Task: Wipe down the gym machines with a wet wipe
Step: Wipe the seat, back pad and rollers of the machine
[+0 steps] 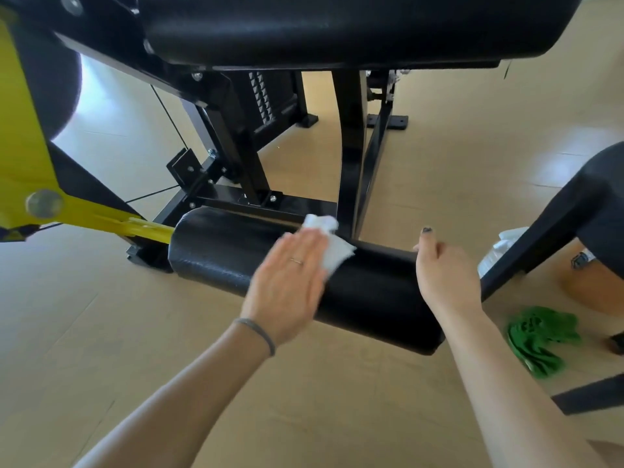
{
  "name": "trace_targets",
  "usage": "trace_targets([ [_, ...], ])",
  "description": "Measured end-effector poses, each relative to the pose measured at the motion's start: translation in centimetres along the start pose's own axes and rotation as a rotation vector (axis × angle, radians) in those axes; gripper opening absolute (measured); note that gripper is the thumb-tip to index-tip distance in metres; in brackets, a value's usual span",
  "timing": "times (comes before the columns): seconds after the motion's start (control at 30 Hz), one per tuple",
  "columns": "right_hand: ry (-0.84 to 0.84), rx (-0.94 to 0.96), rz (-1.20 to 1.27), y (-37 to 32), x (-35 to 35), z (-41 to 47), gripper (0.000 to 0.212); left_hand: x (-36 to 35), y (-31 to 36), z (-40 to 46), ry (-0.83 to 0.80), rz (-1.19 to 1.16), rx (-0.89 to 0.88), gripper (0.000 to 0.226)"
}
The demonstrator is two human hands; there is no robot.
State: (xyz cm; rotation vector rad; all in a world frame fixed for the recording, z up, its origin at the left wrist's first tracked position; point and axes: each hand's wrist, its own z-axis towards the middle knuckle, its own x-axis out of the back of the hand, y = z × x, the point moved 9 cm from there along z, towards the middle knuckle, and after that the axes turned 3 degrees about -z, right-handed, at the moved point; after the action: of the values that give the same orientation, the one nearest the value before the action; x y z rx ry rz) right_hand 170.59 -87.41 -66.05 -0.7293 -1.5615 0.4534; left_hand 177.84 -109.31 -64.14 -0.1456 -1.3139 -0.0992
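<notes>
Tan floor; L hand presses wipe on roller pad.

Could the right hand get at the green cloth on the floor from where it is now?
Probably yes. The right hand grips the end of the black roller pad, and the green cloth lies on the floor just beside that forearm, with nothing between them. A black frame leg stands behind the cloth, not across the path.
</notes>
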Motion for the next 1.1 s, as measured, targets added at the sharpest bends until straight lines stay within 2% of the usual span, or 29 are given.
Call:
trace_targets([
  [0.07, 0.001, 0.007, 0.028, 0.1, -0.1, -0.1, 0.06, -0.7, 0.9, -0.3, -0.049, -0.022, -0.075, 0.055],
  [0.17, -0.002, -0.019, 0.062, 0.4, 0.0, -0.2, 0.06, -0.2, -4.5, 0.3, -0.012, -0.023, 0.009, 0.046],
  [0.23, 0.002, -0.027, 0.055, 0.4, 0.0, -0.3, 0.06, 0.4, -10.9, -0.5, 0.072, -0.027, 0.242, 0.041],
  [0.33, 0.008, -0.03, 0.031, 0.5, 0.1, -0.4, 0.059, -0.6, -18.4, -3.7, 0.115, -0.101, 0.662, 0.051],
  [0.47, -0.008, -0.024, 0.043, 0.6, 0.1, -0.4, 0.056, -1.7, -18.9, -4.7, 0.173, -0.242, 0.944, 0.055],
  [0.53, -0.005, -0.031, 0.041, 0.6, 0.1, -0.5, 0.055, -1.3, -16.7, -3.6, 0.155, -0.177, 0.866, 0.056],
  [0.6, -0.011, -0.044, 0.055, 0.7, 0.1, -0.5, 0.056, -0.1, -11.4, -1.6, 0.116, -0.111, 0.58, 0.052],
  [0.7, 0.005, -0.085, 0.163, 1.0, 0.3, -0.6, 0.058, 1.2, -0.3, 0.2, 0.057, -0.176, 0.167, 0.046],
  [0.8, 0.032, -0.153, 0.334, 1.8, 0.4, -0.6, 0.053, 0.1, 9.6, 0.6, -0.019, -0.106, -0.095, 0.057],
  [0.87, 0.039, -0.193, 0.37, 2.3, 0.5, -0.7, 0.053, -1.2, 11.6, 0.4, -0.086, -0.046, -0.204, 0.058],
  [0.93, 0.024, -0.246, 0.368, 2.8, 0.5, -0.9, 0.051, -1.1, 9.2, 1.1, -0.098, 0.024, -0.239, 0.056],
  [0.97, 0.006, -0.27, 0.375, 3.0, 0.4, -1.0, 0.049, -0.9, 6.6, 1.7, -0.094, 0.045, -0.185, 0.054],
  [1.07, -0.052, -0.291, 0.402, 2.8, 0.2, -1.3, 0.049, -0.1, -3.9, 2.6, -0.069, 0.085, 0.138, 0.051],
  [1.1, -0.049, -0.28, 0.393, 2.7, 0.2, -1.2, 0.051, 0.1, -5.5, 2.5, -0.068, 0.085, 0.195, 0.053],
])
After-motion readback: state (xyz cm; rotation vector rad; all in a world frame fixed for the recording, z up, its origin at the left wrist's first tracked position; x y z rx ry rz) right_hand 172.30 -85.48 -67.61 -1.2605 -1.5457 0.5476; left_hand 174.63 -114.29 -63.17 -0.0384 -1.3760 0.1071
